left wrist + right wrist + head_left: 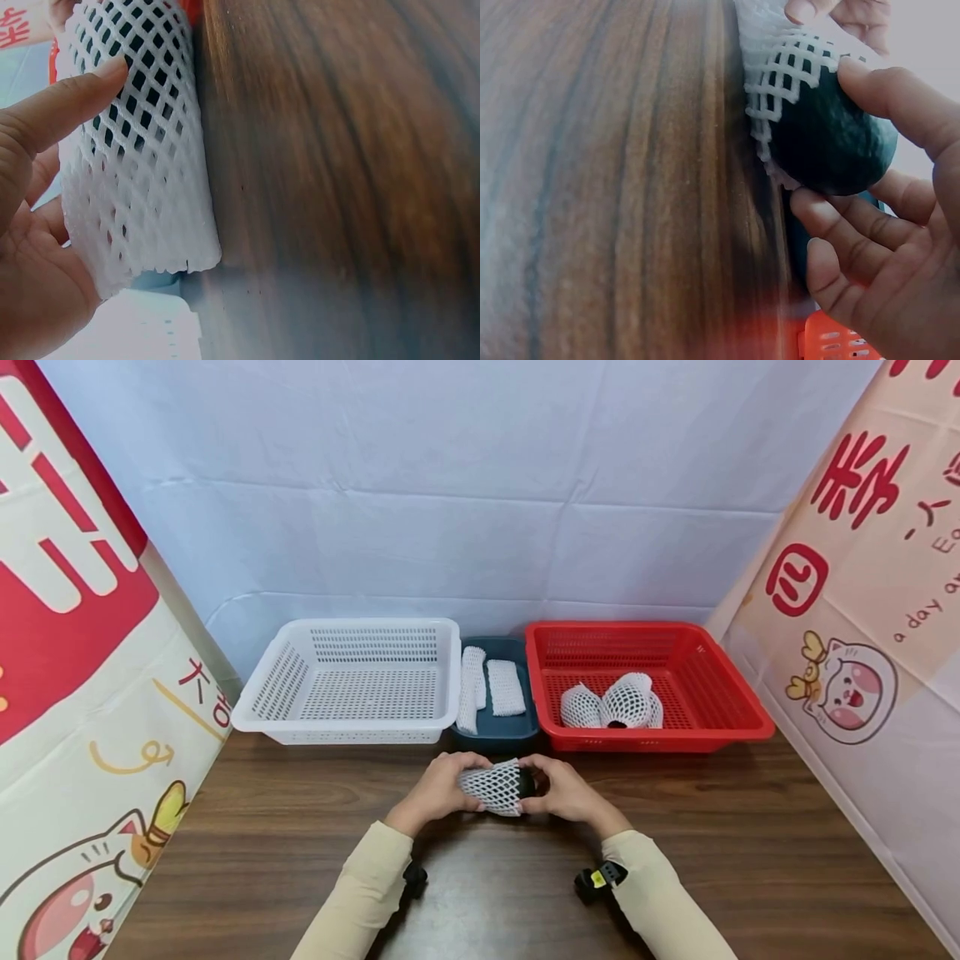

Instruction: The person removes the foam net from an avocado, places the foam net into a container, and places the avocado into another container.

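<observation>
Over the wooden table, both hands hold a white foam net sleeve [492, 788] with a dark green, egg-shaped fruit [832, 146], like an avocado, partly inside it. My left hand [441, 789] grips the sleeve around its left part, thumb on the mesh in the left wrist view; the sleeve's end there hangs past the fruit. At the other end my right hand [567, 789] pinches the bare end of the fruit and the sleeve's edge between thumb and fingers. In the right wrist view the mesh covers roughly the far half of the fruit.
Behind the hands stands a blue-green tray [495, 737] with several flat foam sleeves [506, 687]. To its left is a white basket [345, 727]; to its right, a red basket [645, 743] holds several net-wrapped fruits [627, 700]. Printed cloths hang on both sides.
</observation>
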`<state>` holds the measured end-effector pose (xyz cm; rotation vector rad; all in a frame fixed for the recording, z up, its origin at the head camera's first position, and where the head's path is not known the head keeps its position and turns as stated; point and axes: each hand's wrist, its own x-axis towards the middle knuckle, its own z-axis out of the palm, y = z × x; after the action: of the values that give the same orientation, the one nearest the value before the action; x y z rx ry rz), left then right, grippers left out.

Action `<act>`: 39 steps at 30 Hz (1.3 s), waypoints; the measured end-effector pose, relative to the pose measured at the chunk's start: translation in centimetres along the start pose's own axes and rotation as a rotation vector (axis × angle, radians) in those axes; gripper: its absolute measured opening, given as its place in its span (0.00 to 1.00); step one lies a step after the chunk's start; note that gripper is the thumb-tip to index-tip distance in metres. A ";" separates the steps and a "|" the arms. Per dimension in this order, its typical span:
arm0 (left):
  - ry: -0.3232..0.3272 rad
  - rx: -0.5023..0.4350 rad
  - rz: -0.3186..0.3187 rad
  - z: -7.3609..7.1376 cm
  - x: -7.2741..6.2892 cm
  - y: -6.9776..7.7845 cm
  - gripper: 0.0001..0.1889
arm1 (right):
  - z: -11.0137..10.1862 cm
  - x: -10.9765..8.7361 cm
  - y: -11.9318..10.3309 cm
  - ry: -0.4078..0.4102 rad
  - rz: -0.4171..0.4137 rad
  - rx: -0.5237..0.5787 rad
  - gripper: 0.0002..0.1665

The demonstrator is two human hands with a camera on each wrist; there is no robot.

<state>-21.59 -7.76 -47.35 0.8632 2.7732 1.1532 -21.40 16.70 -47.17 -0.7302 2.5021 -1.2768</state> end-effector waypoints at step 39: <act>-0.013 -0.051 -0.038 -0.4 -0.3 0.1 0.30 | -0.5 -0.5 0.3 0.003 -0.007 0.022 0.36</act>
<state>-21.41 -8.14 -47.05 0.8068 2.7250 1.2019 -21.26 17.49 -47.15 -0.7333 2.4859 -1.3064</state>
